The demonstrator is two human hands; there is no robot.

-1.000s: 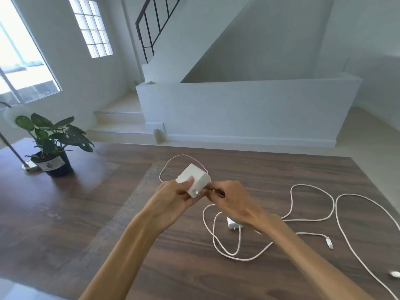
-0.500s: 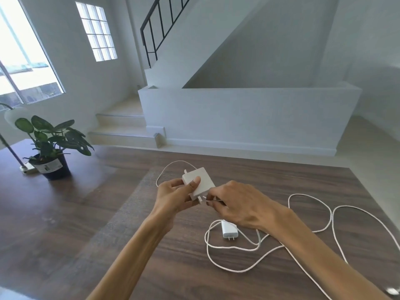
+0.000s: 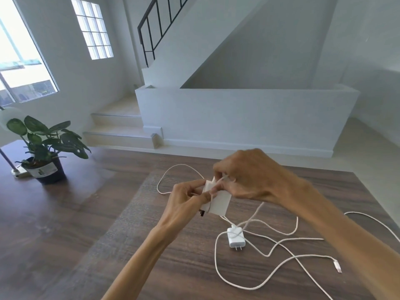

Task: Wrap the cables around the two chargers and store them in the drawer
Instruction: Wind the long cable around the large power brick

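on the wooden table (image 3: 65, 224) at five o'clock, loose white cable (image 3: 255, 286) loops round a small charger (image 3: 236, 237) lying flat. above it, the left hand (image 3: 184, 204) grips the large charger (image 3: 217, 201); the right hand (image 3: 246, 172) pinches its cable (image 3: 220, 180) against it. a potted plant (image 3: 43, 148) stands at ten o'clock.

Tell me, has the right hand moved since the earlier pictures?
Yes. The right hand has gone up and over the large charger, away from the small charger lying on the table.
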